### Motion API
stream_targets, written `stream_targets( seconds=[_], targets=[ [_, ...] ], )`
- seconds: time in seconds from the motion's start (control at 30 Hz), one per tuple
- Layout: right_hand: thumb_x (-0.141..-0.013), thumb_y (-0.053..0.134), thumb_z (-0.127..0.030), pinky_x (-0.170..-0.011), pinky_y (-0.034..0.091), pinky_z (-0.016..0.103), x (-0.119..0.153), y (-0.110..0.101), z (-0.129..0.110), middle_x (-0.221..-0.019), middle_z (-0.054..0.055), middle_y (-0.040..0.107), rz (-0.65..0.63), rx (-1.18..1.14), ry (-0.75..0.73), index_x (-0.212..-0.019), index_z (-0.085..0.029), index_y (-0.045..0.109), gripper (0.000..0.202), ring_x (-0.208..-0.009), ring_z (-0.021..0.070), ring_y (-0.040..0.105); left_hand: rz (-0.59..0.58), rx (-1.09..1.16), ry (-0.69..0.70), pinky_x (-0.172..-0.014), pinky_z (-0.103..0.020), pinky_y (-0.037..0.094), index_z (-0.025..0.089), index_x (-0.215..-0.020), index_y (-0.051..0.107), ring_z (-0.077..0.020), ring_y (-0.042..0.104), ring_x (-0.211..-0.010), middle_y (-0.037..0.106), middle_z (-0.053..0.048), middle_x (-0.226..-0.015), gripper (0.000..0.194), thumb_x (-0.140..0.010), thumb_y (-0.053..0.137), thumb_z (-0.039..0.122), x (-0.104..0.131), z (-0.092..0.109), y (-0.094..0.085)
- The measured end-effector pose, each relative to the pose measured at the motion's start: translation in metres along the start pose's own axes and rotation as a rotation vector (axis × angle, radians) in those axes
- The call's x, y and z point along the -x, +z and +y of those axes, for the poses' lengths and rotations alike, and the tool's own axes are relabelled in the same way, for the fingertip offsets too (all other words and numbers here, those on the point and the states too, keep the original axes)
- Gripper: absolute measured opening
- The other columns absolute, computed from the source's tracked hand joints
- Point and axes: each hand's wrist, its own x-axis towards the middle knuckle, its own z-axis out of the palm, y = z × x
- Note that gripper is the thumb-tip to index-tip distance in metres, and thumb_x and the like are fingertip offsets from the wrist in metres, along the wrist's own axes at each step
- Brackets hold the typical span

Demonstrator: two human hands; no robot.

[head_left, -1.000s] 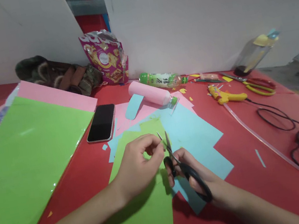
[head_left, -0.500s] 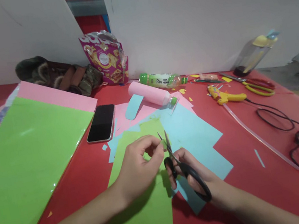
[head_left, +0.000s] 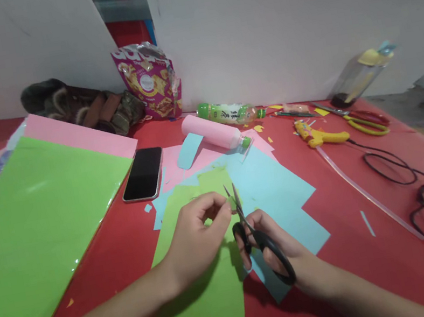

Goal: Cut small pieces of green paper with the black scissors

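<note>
My left hand (head_left: 202, 231) is closed in a pinch on a small green paper piece (head_left: 232, 203), above a large green sheet (head_left: 209, 306). My right hand (head_left: 270, 235) has its fingers through the black handles of the scissors (head_left: 265, 242). The scissor blades are slightly parted and point away from me, with the small green piece at them. Light blue paper (head_left: 269, 181) lies under and beyond my right hand. Behind it rests a pink-wrapped bottle (head_left: 211, 132) with a blue paper strip (head_left: 190, 150) against it.
A black phone (head_left: 143, 174) lies beside a packet of green sheets (head_left: 44, 231). At the back are a snack bag (head_left: 150, 84) and a green-labelled bottle (head_left: 228, 113). To the right are a yellow glue gun (head_left: 320, 135) with its cord, other scissors (head_left: 367, 122) and a clear bottle (head_left: 358, 79).
The scissors' handles have shifted slightly left with my right hand, and the blades look a little closer together. My left hand stays nearly still.
</note>
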Motion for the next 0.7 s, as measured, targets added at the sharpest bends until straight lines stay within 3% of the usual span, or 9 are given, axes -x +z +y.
stream_targets(
  seconds=[0.7],
  targets=[
    [-0.066, 0.058, -0.054, -0.060, 0.032, 0.028, 0.0008, 0.0016, -0.0026, -0.074, -0.001, 0.045, -0.005, 0.040, 0.003, -0.082, -0.022, 0.033, 0.043, -0.064, 0.0123, 0.042, -0.028, 0.011, -0.006, -0.049, -0.019, 0.032, 0.016, -0.058, 0.043, -0.0075, 0.035, -0.050, 0.036, 0.005, -0.053, 0.019, -0.077, 0.040, 0.020, -0.0002, 0.0012, -0.0011]
  ],
)
